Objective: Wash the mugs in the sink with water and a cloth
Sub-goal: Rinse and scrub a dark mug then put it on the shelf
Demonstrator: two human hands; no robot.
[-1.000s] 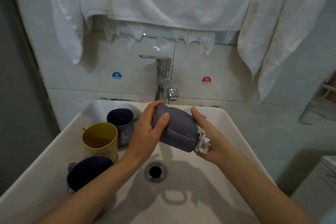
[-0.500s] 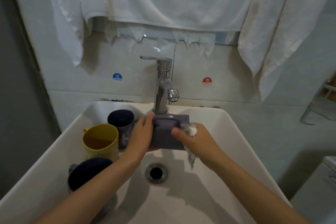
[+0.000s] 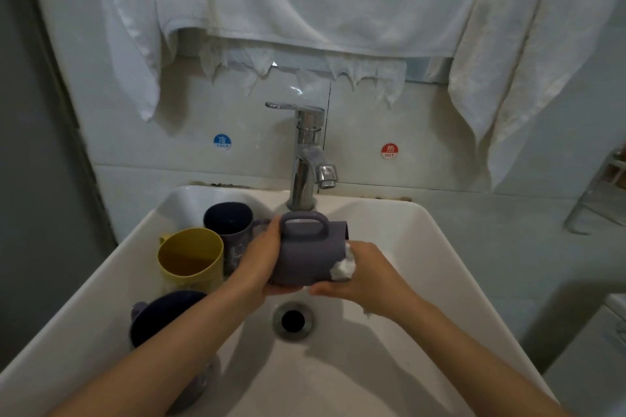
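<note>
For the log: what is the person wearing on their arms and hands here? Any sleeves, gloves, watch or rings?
Nothing visible. The left hand and right hand are ungloved, with no rings that I can make out. The left forearm and right forearm are bare down to the frame's bottom edge: no sleeve cuffs, watch or bracelet in view.

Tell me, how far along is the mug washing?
Done: no mug shows as finished. In hand: the left hand holds the grey mug on its side over the sink while the right hand presses the white cloth at its mouth. Left: the yellow mug, back dark mug and front dark mug stand at the sink's left.
</note>
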